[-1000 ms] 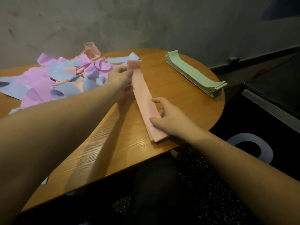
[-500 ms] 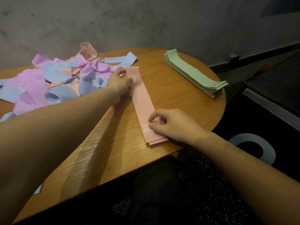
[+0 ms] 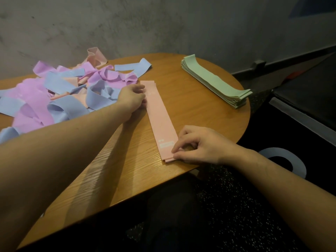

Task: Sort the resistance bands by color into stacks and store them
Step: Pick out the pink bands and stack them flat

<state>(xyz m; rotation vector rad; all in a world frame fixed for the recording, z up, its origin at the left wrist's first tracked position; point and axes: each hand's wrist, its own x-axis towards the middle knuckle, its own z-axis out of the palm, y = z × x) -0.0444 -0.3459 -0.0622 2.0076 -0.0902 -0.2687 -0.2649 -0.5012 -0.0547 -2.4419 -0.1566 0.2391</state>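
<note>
The round wooden table point(image 3: 116, 179) carries a loose heap of purple, blue and pink bands point(image 3: 54, 95) along its left edge and a squared green stack point(image 3: 216, 80) at its far right edge. The pink stack point(image 3: 158, 113) lies flat near the front right edge. The left hand point(image 3: 131, 99) rests curled fingers against its far end; the right hand point(image 3: 198, 144) pinches its near end with curled fingertips.

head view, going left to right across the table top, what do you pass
loose pile of purple and blue bands → left hand → pink stack → right hand → green stack
</note>
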